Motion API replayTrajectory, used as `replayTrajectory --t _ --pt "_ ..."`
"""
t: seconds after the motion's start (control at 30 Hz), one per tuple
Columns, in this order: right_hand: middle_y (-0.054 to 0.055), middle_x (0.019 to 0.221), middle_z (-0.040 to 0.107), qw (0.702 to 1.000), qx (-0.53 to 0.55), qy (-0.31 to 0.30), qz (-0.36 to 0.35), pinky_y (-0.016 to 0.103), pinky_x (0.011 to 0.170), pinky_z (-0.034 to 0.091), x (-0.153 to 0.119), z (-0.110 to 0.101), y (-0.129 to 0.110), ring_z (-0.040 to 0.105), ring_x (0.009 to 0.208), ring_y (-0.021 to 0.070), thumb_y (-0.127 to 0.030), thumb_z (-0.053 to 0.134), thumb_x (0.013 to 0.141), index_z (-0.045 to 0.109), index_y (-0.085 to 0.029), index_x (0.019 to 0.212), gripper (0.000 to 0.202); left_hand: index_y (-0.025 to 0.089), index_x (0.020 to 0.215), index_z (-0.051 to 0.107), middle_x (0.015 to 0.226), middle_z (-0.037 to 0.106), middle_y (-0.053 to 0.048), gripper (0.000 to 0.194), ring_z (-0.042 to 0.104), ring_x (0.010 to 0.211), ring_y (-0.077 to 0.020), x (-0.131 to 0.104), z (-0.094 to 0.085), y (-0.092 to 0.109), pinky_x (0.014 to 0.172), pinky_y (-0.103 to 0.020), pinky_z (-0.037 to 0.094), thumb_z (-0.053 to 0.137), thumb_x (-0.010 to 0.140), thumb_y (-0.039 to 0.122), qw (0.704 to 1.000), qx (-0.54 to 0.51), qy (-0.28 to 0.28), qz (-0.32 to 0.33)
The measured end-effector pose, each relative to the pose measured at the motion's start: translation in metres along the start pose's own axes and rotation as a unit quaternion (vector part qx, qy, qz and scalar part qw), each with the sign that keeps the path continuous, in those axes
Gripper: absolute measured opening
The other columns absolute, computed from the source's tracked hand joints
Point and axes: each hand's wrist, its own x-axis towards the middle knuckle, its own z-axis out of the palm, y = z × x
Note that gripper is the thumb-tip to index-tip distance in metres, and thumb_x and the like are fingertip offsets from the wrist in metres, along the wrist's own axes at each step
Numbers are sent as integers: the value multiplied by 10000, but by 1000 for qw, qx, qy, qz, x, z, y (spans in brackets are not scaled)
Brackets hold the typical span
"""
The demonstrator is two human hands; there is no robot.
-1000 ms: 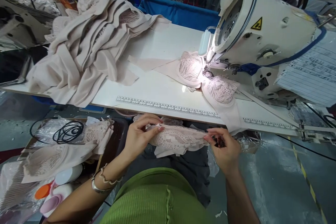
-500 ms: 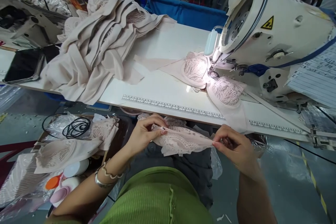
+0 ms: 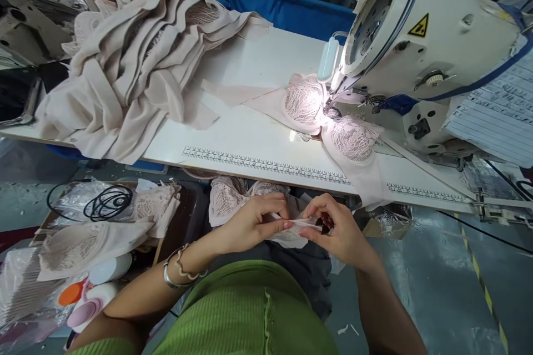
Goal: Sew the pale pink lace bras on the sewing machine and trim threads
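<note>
Low over my lap, my left hand pinches the edge of a pale pink lace bra piece between thumb and fingers. Close beside it, my right hand grips the same piece, and its folded edge shows between the two hands. More of the lace hangs behind my left hand below the table edge. Another lace bra lies on the table under the lit needle area of the sewing machine, its two cups on either side of the needle.
A heap of pale bra pieces covers the left of the white table. A printed ruler runs along its front edge. At lower left, a box holds a coiled black cord, a lace cup and bottles.
My right hand has moved left, close to my left hand, and the lace piece stretched between them is now bunched and folded. The view has shifted slightly right.
</note>
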Motion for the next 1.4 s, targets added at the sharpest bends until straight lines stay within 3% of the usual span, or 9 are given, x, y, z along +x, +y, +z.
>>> replayTrajectory --t 0.27,0.5,0.73,0.8,0.9,1.0,1.1,1.23,1.4 --pt "26 878 677 997 67 27 -34 255 542 382 -3 -4 10 499 615 120 -253 674 924 619 -235 831 109 166 760 592 759 531 6 255 506 721 -129 1 -5 1 677 -233 385 590 991 274 1000 11 20 0" --pt "35 826 683 987 125 99 17 244 513 402 -2 1 9 549 611 126 -296 672 923 579 -223 773 191 168 768 583 895 635 -47 239 596 842 -154 0 -4 5 734 -245 441 578 986 265 999 -32 4 -15" --pt "-19 765 592 985 114 127 35 238 524 401 -3 8 5 521 592 113 -265 662 908 515 -243 848 160 183 695 474 797 623 -22 265 515 683 -118 4 6 11 585 -219 376 580 915 287 996 -36 28 -78" --pt "-33 758 571 985 109 123 45 233 531 406 -4 11 3 528 599 112 -250 657 905 519 -249 903 138 185 800 536 781 628 -6 174 499 627 -110 6 12 11 545 -209 366 629 873 312 993 -37 33 -104" --pt "-34 771 564 989 102 94 51 226 535 418 -5 15 0 537 611 112 -248 664 897 536 -251 937 134 179 963 656 787 686 -11 217 549 643 -126 9 20 9 554 -210 378 692 848 360 992 -23 30 -122" --pt "-30 760 568 991 86 83 57 232 546 442 -5 16 -3 556 624 124 -260 694 876 555 -249 933 151 169 809 729 703 690 -12 221 549 638 -127 10 25 6 571 -219 353 664 876 369 989 8 62 -136" --pt "-11 744 618 990 66 110 54 244 539 443 -3 14 -3 568 603 132 -332 667 920 603 -239 922 112 151 733 724 600 617 7 284 470 563 -105 11 25 6 533 -218 306 649 878 384 983 4 83 -161" --pt "-14 615 590 984 91 136 65 260 488 402 -3 12 3 508 476 119 -499 462 1035 638 -220 839 384 139 684 685 551 524 22 310 380 514 -86 11 24 8 483 -209 260 652 854 396 979 -68 86 -170" --pt "-33 612 474 990 90 88 63 270 491 328 -6 11 8 405 492 116 -688 358 1000 610 -219 843 555 143 754 729 549 542 20 284 342 476 -77 13 23 8 448 -208 245 678 837 410 970 -132 83 -185"
